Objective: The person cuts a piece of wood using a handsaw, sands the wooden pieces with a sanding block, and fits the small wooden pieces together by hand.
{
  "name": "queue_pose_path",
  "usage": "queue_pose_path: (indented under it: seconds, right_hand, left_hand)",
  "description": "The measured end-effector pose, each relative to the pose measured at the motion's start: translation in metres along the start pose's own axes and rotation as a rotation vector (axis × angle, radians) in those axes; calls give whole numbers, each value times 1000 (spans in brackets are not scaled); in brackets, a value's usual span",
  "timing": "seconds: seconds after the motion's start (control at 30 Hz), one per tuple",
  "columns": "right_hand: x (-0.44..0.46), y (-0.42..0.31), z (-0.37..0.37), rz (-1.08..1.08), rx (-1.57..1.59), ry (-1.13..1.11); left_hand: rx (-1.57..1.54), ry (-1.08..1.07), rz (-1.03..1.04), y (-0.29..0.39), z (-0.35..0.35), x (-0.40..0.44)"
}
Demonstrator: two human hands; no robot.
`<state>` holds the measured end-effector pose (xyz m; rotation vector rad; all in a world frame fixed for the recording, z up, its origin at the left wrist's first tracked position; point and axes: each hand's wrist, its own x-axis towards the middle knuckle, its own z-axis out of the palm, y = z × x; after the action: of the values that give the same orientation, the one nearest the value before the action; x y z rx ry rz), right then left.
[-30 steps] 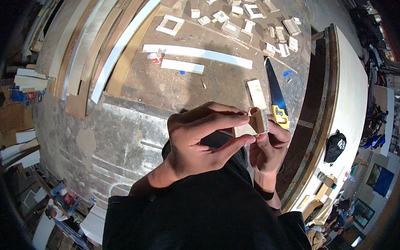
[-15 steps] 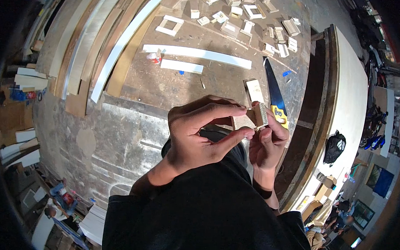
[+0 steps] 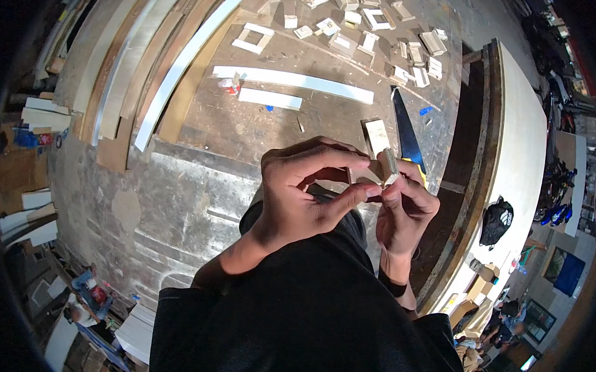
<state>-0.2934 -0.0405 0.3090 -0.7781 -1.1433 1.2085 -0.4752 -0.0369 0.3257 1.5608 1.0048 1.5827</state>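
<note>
Above the near edge of the worktable, both hands are closed on small pieces of wood. My left hand (image 3: 311,190) pinches a small wooden block (image 3: 362,176) between thumb and fingers. My right hand (image 3: 407,213) grips a short upright wood piece (image 3: 389,168), which meets the block's right end. Whether the two are fastened together I cannot tell. Just beyond my fingers lies a pale wood offcut (image 3: 377,135) on the table. A handsaw (image 3: 410,136) rests to its right, its yellow handle mostly hidden behind my right hand.
Several small wooden frames and blocks (image 3: 376,19) lie at the table's far side. White strips (image 3: 295,82) cross the middle, beside a red-and-white item (image 3: 229,86). Long boards (image 3: 125,62) lie left. A pale raised surface (image 3: 519,148) with a black bag (image 3: 497,222) stands right.
Both hands have shifted slightly to the right with the wood pieces. The upright piece is turned a little, and my right hand now covers more of the saw's handle.
</note>
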Motion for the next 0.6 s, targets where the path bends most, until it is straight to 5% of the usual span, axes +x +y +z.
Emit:
queue_pose_path:
  seconds: [0.2, 0.27, 0.6]
  right_hand:
    - [-1, -1, 4, 187, 185, 63]
    - [-2, 2, 3, 178, 171, 42]
    - [8, -3, 6, 283, 5, 12]
  left_hand:
    - [-109, 21, -85, -2, 3, -2]
    - [157, 47, 23, 3, 2, -1]
    - [341, 58, 94, 2, 16, -6]
